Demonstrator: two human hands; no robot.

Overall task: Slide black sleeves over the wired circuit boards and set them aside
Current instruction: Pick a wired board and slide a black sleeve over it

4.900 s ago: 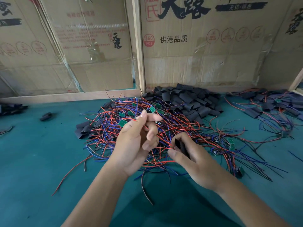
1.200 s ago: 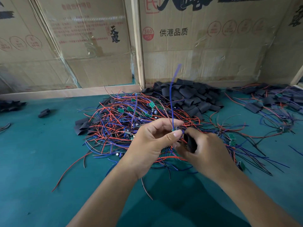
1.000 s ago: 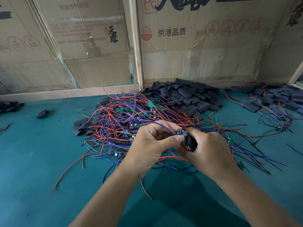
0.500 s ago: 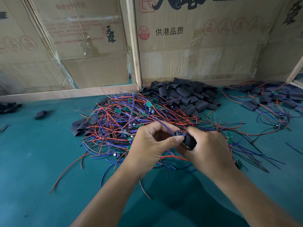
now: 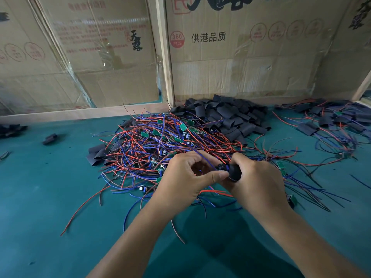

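Sleeve point(image 5: 234, 173): a short black tube, held between the two hands above the near edge of the wire pile, its open end turned toward the left hand. Only its rounded top shows; the rest sits inside the right hand point(image 5: 259, 181), whose fingers curl round it. At its mouth sits the board point(image 5: 221, 167), a small dark part with a bit of blue, mostly hidden. The left hand point(image 5: 186, 177) pinches there with thumb and curled fingers, thumb tip touching the sleeve's rim, and a blue wire point(image 5: 202, 158) runs from the pinch up and back over the left fingers.

The head view shows no containers. On the green worktop point(image 5: 50, 197) lies a loose pile point(image 5: 160, 149) of red and blue wires with small green boards scattered through it. Behind it, against the cardboard boxes point(image 5: 251, 57), is a heap of black sleeves point(image 5: 230, 117). At far right lies another group point(image 5: 331, 125) of sleeved boards with trailing wires. A stray sleeve point(image 5: 49, 138) lies alone at left.

Compared with a second ago, the hands stay pressed together in the same place and grip. Earlier still, the blue wire stood straight up from the pinch; now it lies low across the left fingers.
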